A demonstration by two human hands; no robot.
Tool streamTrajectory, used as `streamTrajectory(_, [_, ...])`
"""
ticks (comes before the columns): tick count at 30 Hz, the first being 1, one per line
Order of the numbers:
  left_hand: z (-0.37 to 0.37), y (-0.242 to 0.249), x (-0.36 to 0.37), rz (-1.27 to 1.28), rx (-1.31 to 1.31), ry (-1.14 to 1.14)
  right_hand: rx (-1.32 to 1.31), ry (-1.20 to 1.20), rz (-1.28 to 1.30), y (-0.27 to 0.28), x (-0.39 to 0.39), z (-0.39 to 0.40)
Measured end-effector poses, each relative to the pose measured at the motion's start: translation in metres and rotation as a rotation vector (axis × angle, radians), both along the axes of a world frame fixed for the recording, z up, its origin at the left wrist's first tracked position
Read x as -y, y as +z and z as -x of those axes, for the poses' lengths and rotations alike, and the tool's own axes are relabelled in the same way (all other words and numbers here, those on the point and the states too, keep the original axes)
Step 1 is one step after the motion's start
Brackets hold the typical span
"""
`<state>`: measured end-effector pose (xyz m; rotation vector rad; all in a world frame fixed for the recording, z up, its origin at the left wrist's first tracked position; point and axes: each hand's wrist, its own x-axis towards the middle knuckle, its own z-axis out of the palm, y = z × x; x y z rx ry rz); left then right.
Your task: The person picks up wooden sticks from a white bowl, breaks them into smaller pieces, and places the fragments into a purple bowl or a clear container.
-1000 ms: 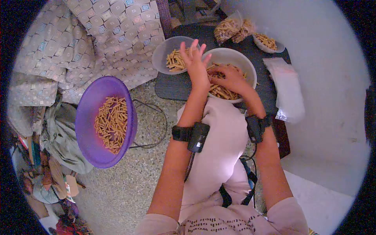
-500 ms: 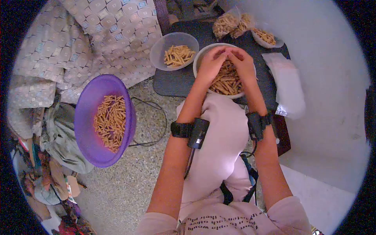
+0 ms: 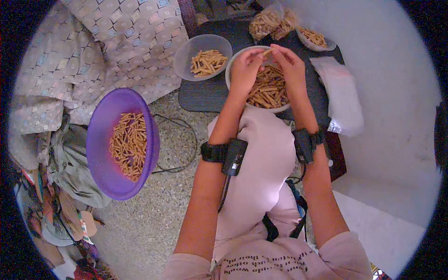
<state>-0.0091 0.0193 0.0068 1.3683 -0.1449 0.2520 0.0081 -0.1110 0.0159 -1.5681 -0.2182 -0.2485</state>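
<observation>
Both hands are over a white bowl [image 3: 280,110] heaped with brown stick-shaped pieces [image 3: 269,88]. One lighter stick [image 3: 266,52] lies between the fingertips of the two hands. My left hand [image 3: 247,67] pinches its left side, thumb and fingers together. From the right, my right hand [image 3: 290,65] has its thumb and fingers curled near the stick's other end; its exact contact is too small to tell. Just left of the white bowl, a translucent bowl [image 3: 183,63] holds paler sticks [image 3: 208,63].
A purple basin [image 3: 100,154] with many sticks stands at left. On the black table [image 3: 200,99] are filled plastic bags [image 3: 266,25], a small bowl of sticks [image 3: 313,38] and a white plastic packet [image 3: 339,95]. A cable [image 3: 186,163] lies on the floor; a wall is at right.
My hands have moved slightly apart at the fingertips, and a stick now shows between them. The whole view has shifted a little.
</observation>
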Motion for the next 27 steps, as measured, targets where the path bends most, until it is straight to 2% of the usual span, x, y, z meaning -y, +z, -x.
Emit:
streamTrajectory(3, [0.004,0.005,-0.007,-0.046,-0.129,-0.087,-0.011,0.052,-0.05,0.001,0.003,0.002])
streamTrajectory(4, [0.006,0.009,-0.009,-0.078,-0.194,-0.128,-0.005,0.029,0.021,-0.002,0.003,-0.001])
streamTrajectory(7, [0.005,0.009,-0.004,-0.062,-0.147,-0.018,0.025,-0.018,0.222,-0.018,0.003,-0.013])
streamTrajectory(9, [0.006,0.011,-0.005,0.088,-0.14,0.1,0.057,-0.019,0.339,-0.021,0.001,-0.012])
streamTrajectory(15, [0.012,0.017,-0.012,0.546,0.014,0.383,-0.065,-0.051,1.213,-0.021,-0.015,0.003])
streamTrajectory(16, [0.016,0.02,-0.012,0.615,0.038,0.423,-0.06,0.002,1.237,-0.017,-0.015,0.004])
streamTrajectory(18, [0.015,0.017,-0.013,0.556,0.063,0.433,-0.053,0.11,1.284,-0.014,-0.015,0.006])
streamTrajectory(24, [0.009,0.012,-0.012,0.548,0.07,0.477,-0.016,0.071,1.268,-0.021,-0.016,0.004])
streamTrajectory(27, [0.008,0.012,-0.014,0.539,0.07,0.502,-0.08,0.12,1.153,-0.016,-0.014,0.004])
